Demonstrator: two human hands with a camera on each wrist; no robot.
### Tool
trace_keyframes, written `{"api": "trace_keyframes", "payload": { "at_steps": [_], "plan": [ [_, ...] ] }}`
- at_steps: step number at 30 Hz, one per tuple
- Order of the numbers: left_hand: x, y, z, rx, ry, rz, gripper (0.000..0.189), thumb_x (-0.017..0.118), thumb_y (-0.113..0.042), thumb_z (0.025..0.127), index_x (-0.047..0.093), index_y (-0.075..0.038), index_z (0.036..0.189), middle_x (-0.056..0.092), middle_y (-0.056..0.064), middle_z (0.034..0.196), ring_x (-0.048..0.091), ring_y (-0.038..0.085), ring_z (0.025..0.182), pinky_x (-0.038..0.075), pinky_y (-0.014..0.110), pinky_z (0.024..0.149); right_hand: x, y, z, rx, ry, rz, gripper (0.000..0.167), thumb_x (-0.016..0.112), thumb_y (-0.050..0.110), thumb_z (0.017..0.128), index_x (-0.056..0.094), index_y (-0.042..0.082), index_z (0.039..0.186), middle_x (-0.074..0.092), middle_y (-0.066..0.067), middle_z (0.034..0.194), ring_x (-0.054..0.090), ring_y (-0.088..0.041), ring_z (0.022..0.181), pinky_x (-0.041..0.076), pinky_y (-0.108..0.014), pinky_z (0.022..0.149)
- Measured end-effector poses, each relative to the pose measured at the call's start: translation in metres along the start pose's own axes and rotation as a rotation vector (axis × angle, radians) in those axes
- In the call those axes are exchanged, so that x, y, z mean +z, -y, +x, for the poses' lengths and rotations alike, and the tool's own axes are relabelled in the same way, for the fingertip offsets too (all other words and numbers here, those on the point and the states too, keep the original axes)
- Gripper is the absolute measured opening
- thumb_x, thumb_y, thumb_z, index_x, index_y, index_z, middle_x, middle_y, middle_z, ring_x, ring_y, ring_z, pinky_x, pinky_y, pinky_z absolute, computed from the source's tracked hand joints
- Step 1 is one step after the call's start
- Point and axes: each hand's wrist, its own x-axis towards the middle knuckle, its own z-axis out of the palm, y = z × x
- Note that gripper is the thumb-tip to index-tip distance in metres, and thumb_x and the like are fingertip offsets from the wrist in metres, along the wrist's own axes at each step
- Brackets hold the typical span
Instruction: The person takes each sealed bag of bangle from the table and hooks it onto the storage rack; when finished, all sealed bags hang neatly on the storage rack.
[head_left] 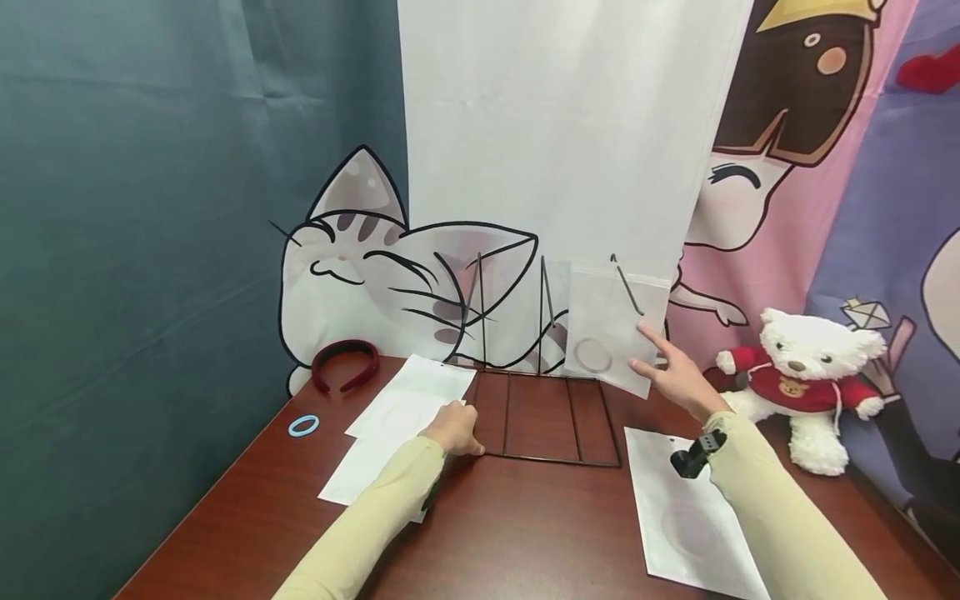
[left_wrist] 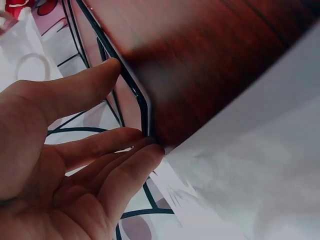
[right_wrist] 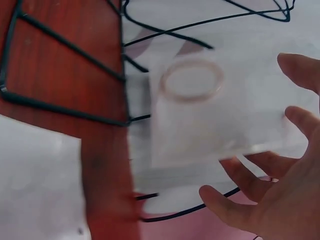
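"Fingers?"
"The left hand point(head_left: 453, 429) pinches the rack point(head_left: 552, 459) at its near left corner; the right hand point(head_left: 678, 379) spreads its fingers loosely by the bag point(head_left: 596, 312), gripping nothing; whether a fingertip touches it, I can't tell."
"Done well, how?"
"I'd brace the rack firmly against tipping; ease the bag gently along the hook point(head_left: 628, 287), no tugging."
"And the bag?"
"At the rack's right hook, seemingly hanging; whitish, half see-through, a ring point(head_left: 593, 356) showing low inside; its bottom edge slants."

The wire rack point(head_left: 551, 459) is black, the bags point(head_left: 618, 329) whitish, the table point(head_left: 525, 533) wood-grained red-brown.
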Motion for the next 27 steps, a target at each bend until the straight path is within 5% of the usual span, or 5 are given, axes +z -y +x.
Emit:
{"api": "trace_keyframes", "payload": {
  "at_steps": [10, 18, 27],
  "plan": [
    [0.0, 0.001, -0.002, 0.024, -0.017, -0.022, 0.034, 0.088, -0.029, 0.075, 0.066, -0.004, 0.078, 0.06, 0.007, 0.076, 0.055, 0.02, 0.073, 0.052, 0.035, 0.07, 0.016, -0.03, -0.014, 0.027, 0.086, -0.003, 0.077, 0.059, 0.034, 0.101, 0.017, 0.01, 0.161, 0.044, -0.041, 0.144, 0.049, -0.054, 0.132, 0.042, -0.066, 0.104],
    [0.0, 0.001, -0.003, 0.023, -0.015, -0.032, 0.033, 0.089, -0.027, 0.075, 0.066, -0.004, 0.077, 0.06, 0.005, 0.073, 0.054, 0.018, 0.068, 0.051, 0.033, 0.066, 0.002, -0.053, -0.031, 0.04, 0.262, -0.211, 0.068, 0.069, 0.022, 0.093, 0.04, -0.013, 0.142, 0.063, -0.039, 0.117, 0.066, -0.047, 0.106, 0.055, -0.054, 0.084],
    [0.0, -0.001, -0.004, 0.026, -0.009, -0.02, 0.033, 0.087, -0.027, 0.076, 0.065, -0.004, 0.079, 0.06, 0.007, 0.076, 0.055, 0.02, 0.071, 0.052, 0.034, 0.068, -0.013, -0.095, -0.054, 0.157, 0.269, -0.311, 0.088, 0.085, 0.017, 0.077, 0.036, -0.013, 0.144, 0.054, -0.045, 0.125, 0.057, -0.055, 0.113, 0.049, -0.064, 0.089]
  ]
}}
